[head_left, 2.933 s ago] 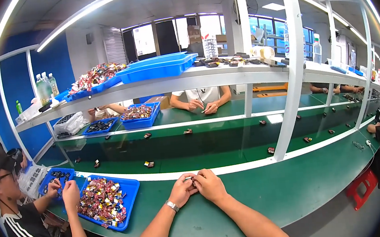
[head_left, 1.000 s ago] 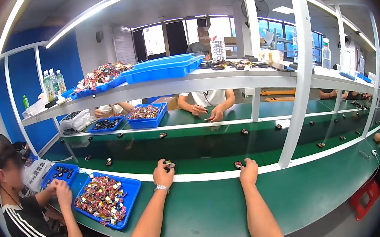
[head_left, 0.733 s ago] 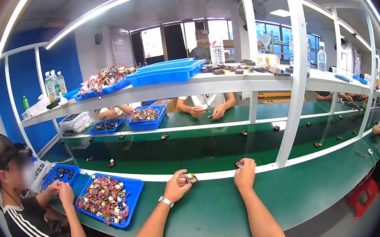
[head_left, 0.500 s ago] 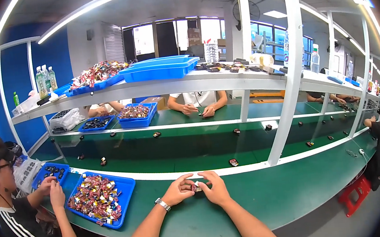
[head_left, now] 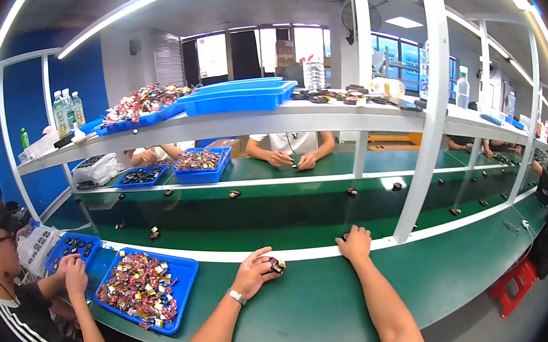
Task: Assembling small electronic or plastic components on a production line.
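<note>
My left hand is closed around a small dark electronic part with a pale and yellowish spot, just above the green bench. To its right, my right hand reaches to the white rail, its fingertips closed on another small dark reddish part at the belt's near edge. Most of that part is hidden by the fingers. A blue tray heaped with small red, yellow and white wired pieces lies left of my left hand.
The white rail separates the bench from the green belt, where several small parts lie scattered. A white post rises right of my right hand. A co-worker sits at left by a smaller blue tray.
My hands have parted: the left keeps a small part, while the right has moved right and forward to the part at the belt's edge. Parts on the belt have shifted slightly right.
</note>
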A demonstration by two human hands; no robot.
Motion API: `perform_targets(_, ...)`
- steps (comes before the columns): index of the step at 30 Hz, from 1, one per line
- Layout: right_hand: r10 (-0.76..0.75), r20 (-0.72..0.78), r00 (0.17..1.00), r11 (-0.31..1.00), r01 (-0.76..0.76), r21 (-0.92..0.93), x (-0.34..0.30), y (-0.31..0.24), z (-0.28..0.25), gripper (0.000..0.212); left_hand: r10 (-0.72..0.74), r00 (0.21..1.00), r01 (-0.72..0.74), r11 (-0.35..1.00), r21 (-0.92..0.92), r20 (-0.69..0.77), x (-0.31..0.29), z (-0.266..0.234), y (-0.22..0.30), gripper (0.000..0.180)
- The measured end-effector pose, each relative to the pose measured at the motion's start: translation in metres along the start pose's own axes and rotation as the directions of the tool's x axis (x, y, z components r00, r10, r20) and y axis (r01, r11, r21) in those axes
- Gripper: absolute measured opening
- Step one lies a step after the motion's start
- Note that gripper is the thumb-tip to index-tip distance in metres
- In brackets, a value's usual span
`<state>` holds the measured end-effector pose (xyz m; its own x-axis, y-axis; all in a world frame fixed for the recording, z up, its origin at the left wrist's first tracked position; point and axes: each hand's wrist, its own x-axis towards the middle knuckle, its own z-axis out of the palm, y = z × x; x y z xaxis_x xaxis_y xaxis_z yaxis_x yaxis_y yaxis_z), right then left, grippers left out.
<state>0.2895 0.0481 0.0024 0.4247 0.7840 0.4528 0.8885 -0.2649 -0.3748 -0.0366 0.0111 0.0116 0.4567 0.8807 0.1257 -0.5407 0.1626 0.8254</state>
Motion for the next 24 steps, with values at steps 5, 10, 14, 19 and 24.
perform_targets(5, -0.059, -0.053, 0.997, 0.957, 0.072, 0.283, 0.021, 0.017, 0.014, 0.045, -0.012, 0.998, 0.011, 1.000, 0.017, 0.064, 0.004, 0.002, -0.002, 0.048)
perform_targets(10, -0.254, -0.313, 0.915, 0.906, 0.338, 0.253, -0.014, -0.030, -0.016, 0.044, -0.045, 0.997, 0.048, 0.998, -0.039, 0.064, -0.002, 0.001, 0.002, 0.039)
perform_targets(14, -0.507, -0.193, 0.840, 0.605, 0.506, 0.615, -0.077, -0.092, -0.065, 0.031, -0.064, 0.994, 0.064, 0.998, 0.005, 0.089, 0.003, 0.004, -0.007, 0.031)
perform_targets(19, -0.520, -0.171, 0.837, 0.617, 0.506, 0.602, -0.116, -0.117, -0.069, 0.025, -0.069, 0.994, 0.061, 0.994, 0.085, 0.090, -0.004, 0.010, -0.007, 0.030)
perform_targets(24, -0.610, -0.314, 0.728, 0.602, 0.683, 0.414, -0.115, -0.112, -0.048, 0.018, -0.071, 0.997, 0.066, 0.990, 0.121, 0.034, -0.005, 0.013, -0.008, 0.030)
